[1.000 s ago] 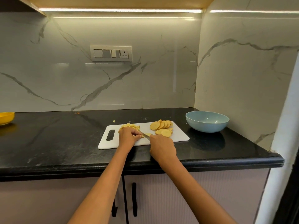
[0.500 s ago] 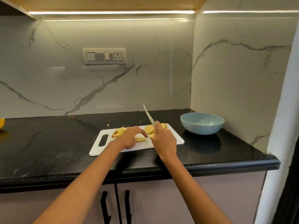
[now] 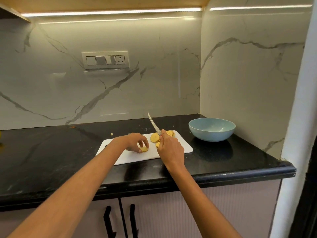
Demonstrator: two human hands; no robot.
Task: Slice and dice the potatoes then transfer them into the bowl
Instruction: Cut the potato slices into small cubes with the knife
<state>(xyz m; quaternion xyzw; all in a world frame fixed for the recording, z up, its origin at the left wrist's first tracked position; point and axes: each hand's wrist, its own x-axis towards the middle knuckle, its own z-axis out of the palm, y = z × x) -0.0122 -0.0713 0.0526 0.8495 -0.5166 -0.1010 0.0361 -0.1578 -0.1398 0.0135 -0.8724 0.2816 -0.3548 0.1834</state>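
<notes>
White rectangular plastic cutting board (image 3: pixel 181 146) lies on the black stone desk (image 3: pixel 51 152), near the front edge. Left hand (image 3: pixel 132 142) rests over the middle of the board, fingers curled down, fingertips pinching a single round yellow potato slice (image 3: pixel 144 149) that lies flat on the board just under them. Right hand (image 3: pixel 169 148) is clamped around the handle of a small steel-bladed knife (image 3: pixel 154 124); handle hidden inside the fist, blade raised clear of the board and tilted up and away toward the wall, tip leaning left. A pile of overlapping round yellow potato slices (image 3: pixel 155 137) sits on the far right part of the board, just beyond and partly behind the right hand, touching its knuckles in view; the pile is just right of the left hand's fingers. Pale blue round bowl (image 3: pixel 211 134) stands on the desk to the right of the board, apart from it, well clear of both hands. One small yellow potato scrap (image 3: pixel 111 134) lies on the desk beyond the board's left end.
</notes>
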